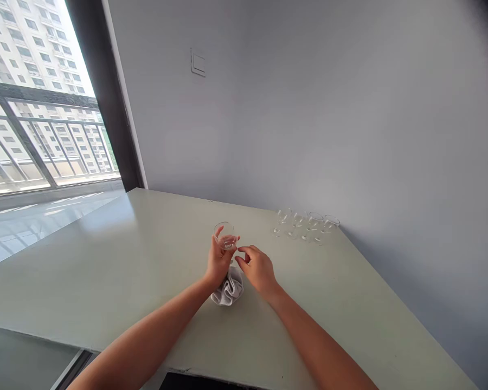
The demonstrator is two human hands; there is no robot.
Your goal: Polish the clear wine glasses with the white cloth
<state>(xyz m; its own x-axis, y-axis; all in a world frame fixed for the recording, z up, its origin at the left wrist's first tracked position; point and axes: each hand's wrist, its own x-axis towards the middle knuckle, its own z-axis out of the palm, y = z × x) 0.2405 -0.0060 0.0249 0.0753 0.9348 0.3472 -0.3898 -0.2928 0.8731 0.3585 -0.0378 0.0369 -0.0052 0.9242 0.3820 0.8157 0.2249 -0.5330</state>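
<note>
My left hand is closed around a clear stemmed glass, with its fingers wrapped about the bowl. The glass's rim faces up and tilts toward me. Just to the right, my right hand is held with thumb and forefinger curved and a small gap between their tips. Those tips are close to the glass's lower part, and I cannot tell whether they touch it. Nothing shows between them. Below my left hand, a crumpled light grey cloth lies on the pale table; my wrist partly covers it.
Several clear stemmed glasses stand upright in a group at the table's back right, near the grey wall. A window with a railing is at the left. Along the near edge, a dark object shows at the bottom.
</note>
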